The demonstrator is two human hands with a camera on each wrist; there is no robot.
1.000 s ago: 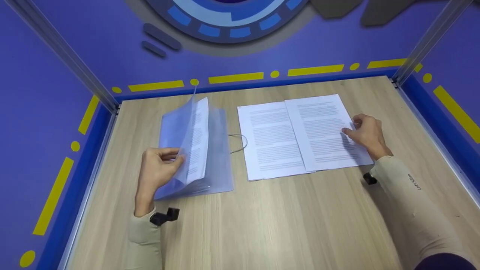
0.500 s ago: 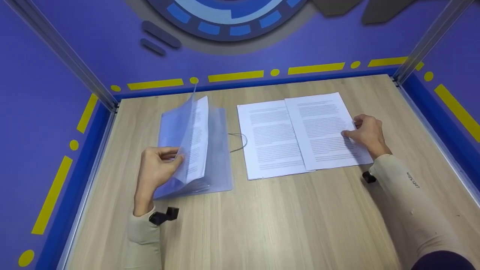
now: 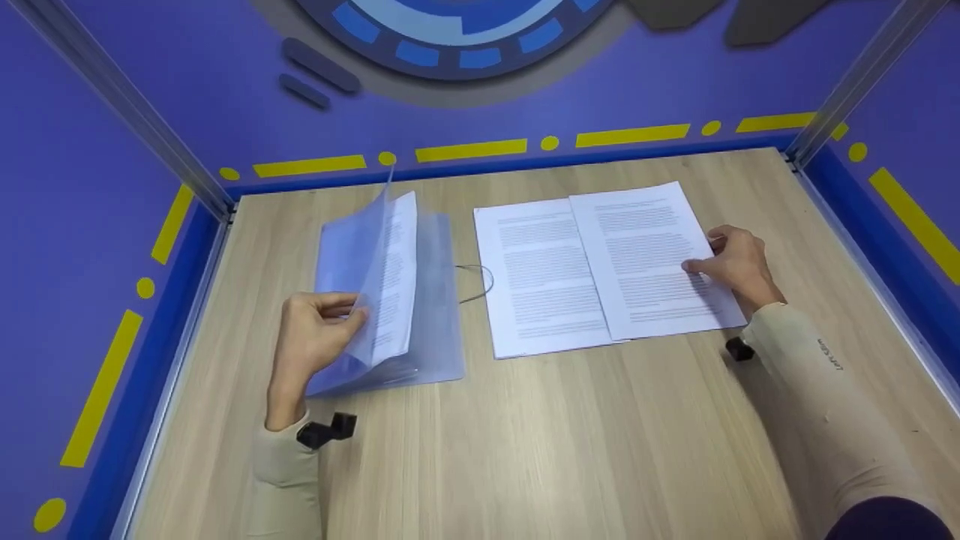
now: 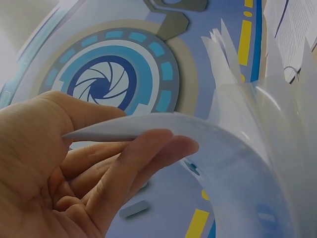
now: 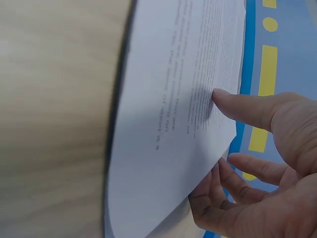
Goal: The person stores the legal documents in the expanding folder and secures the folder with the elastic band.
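Observation:
My left hand (image 3: 311, 334) pinches the raised translucent cover (image 3: 361, 259) of a clear plastic folder (image 3: 442, 330). In the left wrist view, the cover (image 4: 237, 163) bends in a curve away from between thumb and fingers. Printed pages (image 3: 397, 277) stand partly lifted inside the folder. At the right, my right hand (image 3: 739, 262) grips the side edge of a printed sheet (image 3: 652, 255). Its thumb (image 5: 225, 101) lies on the print while the other fingers reach under the edge, as the right wrist view shows. That sheet overlaps a second printed page (image 3: 544, 277) to its left.
A thin cord loop (image 3: 491, 281) extends from the folder's right edge to the second page. The wooden table (image 3: 510, 450) is bounded by a purple-blue back panel (image 3: 480, 112) and side panels with metal corner posts. Black wrist mounts (image 3: 328, 431) sit on both sleeves.

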